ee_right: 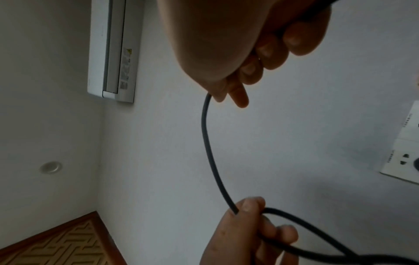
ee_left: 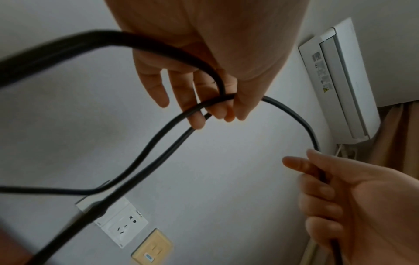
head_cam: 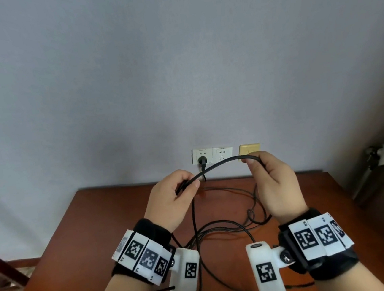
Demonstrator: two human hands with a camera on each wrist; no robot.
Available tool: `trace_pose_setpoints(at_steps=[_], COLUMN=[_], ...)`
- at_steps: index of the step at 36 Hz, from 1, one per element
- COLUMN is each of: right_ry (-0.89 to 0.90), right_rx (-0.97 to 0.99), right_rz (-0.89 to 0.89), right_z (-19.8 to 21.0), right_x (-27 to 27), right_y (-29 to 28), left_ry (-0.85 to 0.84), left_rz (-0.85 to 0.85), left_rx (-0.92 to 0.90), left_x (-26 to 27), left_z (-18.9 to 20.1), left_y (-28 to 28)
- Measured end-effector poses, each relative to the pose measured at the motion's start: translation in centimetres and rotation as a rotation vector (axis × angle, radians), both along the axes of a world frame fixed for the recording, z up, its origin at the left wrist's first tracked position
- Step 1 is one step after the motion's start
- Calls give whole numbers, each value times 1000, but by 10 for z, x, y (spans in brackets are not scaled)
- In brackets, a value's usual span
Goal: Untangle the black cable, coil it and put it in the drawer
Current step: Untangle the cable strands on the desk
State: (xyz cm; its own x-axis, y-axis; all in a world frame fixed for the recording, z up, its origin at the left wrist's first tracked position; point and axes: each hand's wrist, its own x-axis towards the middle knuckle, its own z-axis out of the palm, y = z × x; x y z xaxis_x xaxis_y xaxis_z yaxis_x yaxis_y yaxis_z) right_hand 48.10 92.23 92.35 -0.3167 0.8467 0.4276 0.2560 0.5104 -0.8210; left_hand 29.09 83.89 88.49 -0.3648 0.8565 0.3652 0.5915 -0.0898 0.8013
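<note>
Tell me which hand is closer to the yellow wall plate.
Right. The right hand holds the black cable just below the yellow wall plate; the left hand is farther left, under the white outlets.

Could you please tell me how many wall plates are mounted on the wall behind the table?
3, in a row just above the table's far edge: a white socket on the left with a black plug in it, a white socket in the middle, unused, and a yellowish plate on the right.

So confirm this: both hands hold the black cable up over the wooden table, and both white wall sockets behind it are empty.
Not quite. In the head view the left white socket has a black plug in it; only the right white socket is empty. The left hand and right hand do hold the black cable over the wooden table.
</note>
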Motion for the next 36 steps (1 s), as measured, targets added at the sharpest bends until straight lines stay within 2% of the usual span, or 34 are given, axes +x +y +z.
trace_pose_setpoints(at_steps=[3, 10, 14, 18, 21, 28, 32, 36], right_ry=[-73, -403, -390, -439, -493, -339, -97, 49], right_rx=[-9, 87, 182, 414, 423, 398, 306, 176], right_rz=[-9, -3, 30, 62, 174, 231, 140, 58], right_z=[-4, -8, -4, 4, 5, -4, -7, -8], right_x=[2, -1, -9, -19, -27, -22, -15, -9], right_y=[4, 4, -9, -19, -25, -12, -5, 3], left_ry=[-39, -35, 35, 190, 241, 192, 25, -24], left_rz=[-3, -24, -15, -22, -51, -81, -72, -75], left_rx=[-15, 74, 67, 23, 7, 21, 40, 12], left_x=[-3, 5, 10, 17, 24, 21, 14, 1], left_z=[2, 13, 14, 18, 19, 17, 12, 7], left_y=[-1, -1, 4, 9, 12, 9, 7, 2])
